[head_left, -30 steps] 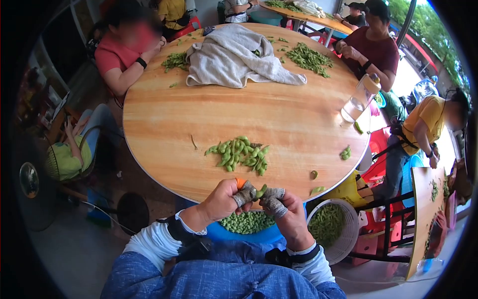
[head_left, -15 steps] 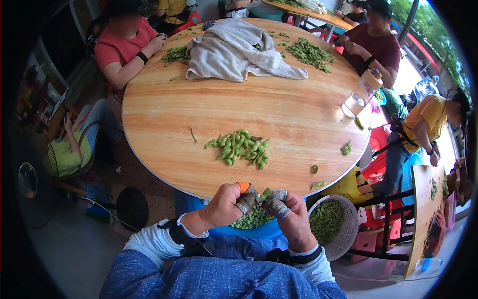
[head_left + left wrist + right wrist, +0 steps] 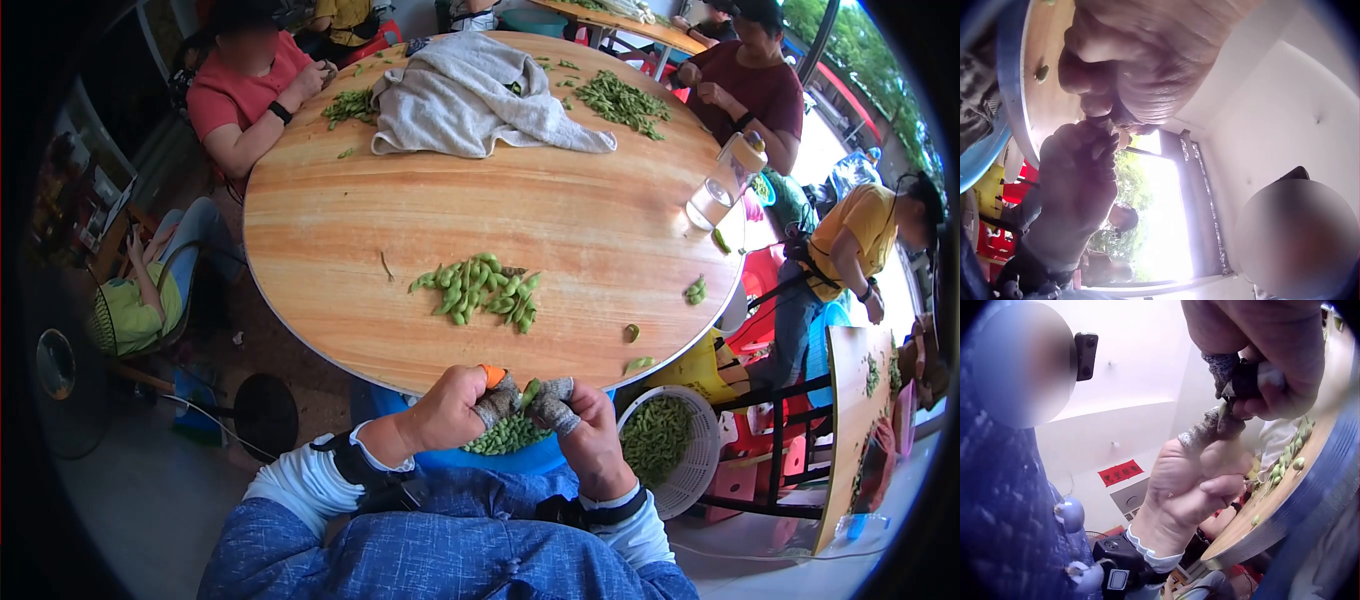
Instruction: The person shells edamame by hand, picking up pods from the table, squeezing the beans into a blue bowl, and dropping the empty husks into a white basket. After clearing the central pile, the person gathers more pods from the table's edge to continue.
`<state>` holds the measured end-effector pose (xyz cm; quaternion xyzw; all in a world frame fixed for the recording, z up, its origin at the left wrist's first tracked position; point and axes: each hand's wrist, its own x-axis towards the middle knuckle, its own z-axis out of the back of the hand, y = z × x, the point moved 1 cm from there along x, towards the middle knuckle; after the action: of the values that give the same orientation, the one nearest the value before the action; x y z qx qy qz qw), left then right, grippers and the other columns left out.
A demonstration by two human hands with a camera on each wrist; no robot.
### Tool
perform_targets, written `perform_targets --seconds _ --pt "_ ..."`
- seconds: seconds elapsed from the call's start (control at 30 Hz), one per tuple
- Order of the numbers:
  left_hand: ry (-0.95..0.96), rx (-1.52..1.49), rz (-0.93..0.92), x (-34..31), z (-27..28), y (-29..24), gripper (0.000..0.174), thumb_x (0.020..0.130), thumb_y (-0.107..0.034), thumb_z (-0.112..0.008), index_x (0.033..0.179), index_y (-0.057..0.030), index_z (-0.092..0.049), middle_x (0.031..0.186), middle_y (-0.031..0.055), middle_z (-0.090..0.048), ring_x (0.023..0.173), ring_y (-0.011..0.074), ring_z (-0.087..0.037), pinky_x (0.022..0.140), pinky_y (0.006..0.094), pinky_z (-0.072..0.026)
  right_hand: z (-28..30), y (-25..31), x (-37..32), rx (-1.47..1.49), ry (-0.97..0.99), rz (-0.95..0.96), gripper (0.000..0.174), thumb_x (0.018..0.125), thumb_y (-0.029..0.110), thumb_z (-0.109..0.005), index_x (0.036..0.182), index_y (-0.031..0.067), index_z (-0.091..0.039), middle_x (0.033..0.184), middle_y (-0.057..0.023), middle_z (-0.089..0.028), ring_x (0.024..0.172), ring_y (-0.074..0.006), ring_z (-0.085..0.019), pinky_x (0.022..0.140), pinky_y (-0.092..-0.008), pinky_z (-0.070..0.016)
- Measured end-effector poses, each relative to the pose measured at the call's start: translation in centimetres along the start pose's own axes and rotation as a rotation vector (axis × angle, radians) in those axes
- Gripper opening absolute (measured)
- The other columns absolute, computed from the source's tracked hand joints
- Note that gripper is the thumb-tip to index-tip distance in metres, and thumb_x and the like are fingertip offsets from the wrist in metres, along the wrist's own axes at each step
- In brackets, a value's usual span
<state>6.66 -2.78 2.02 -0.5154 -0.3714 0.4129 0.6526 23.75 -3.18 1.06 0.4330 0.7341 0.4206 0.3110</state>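
Both my hands meet at the near edge of the round wooden table [image 3: 560, 220], above a blue basin [image 3: 500, 462] holding shelled green beans [image 3: 505, 435]. My left hand [image 3: 462, 400] and right hand [image 3: 575, 425] wear grey fabric finger covers and pinch one green edamame pod [image 3: 527, 392] between thumbs and forefingers. An orange cover shows on a left fingertip [image 3: 491, 374]. The wrist views look up at my left hand [image 3: 1141, 69] and my right hand [image 3: 1260, 356], both curled. A pile of pods [image 3: 480, 290] lies on the table just beyond my hands.
A white basket of pods [image 3: 660, 445] stands to the right of the basin. A grey cloth [image 3: 470, 95], more pod heaps [image 3: 620, 100] and a clear bottle [image 3: 725, 180] sit on the far side. Other people sit around the table; red stools stand at right.
My hands stay together on the pod with only small finger shifts. The view has tilted slightly, so the table sits a little higher in frame.
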Motion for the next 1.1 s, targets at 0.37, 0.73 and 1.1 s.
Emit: perform_targets --seconds 0.37,0.73,1.1 --pt "-0.019 0.859 -0.268 -0.8 -0.3 -0.3 0.023 0.067 -0.012 -0.059 0.084 0.0025 -0.054 0.076 0.0152 -0.054 0.072 0.0290 -0.055 0.060 0.0350 -0.0463 0.3 -2.1 0.4 -0.020 -0.065 -0.068 0.012 0.079 0.007 -0.057 0.090 0.0012 -0.058 0.082 0.0009 -0.059 0.076 -0.0065 -0.052 0.069 -0.0207 -0.0411" --pt "0.043 0.612 -0.255 -1.3 -0.9 2.4 0.037 0.057 -0.001 -0.055 0.094 0.0057 -0.051 0.084 0.0185 -0.055 0.077 0.0318 -0.056 0.064 0.0356 -0.0471 0.4 -2.5 -0.1 -0.108 -0.121 0.009 0.011 0.077 0.008 -0.058 0.084 0.0009 -0.060 0.078 -0.0020 -0.061 0.067 -0.0077 -0.054 0.061 -0.0202 -0.0410" --pt "-0.161 0.191 0.047 -1.4 -1.2 1.1 0.017 0.078 -0.007 -0.058 0.092 0.0032 -0.056 0.085 0.0101 -0.061 0.081 0.0135 -0.058 0.070 0.0257 -0.0461 0.2 -1.4 -0.2 -0.058 -0.038 -0.042 0.016 0.079 0.009 -0.057 0.092 -0.0005 -0.057 0.087 -0.0004 -0.059 0.079 -0.0079 -0.052 0.072 -0.0221 -0.0414"
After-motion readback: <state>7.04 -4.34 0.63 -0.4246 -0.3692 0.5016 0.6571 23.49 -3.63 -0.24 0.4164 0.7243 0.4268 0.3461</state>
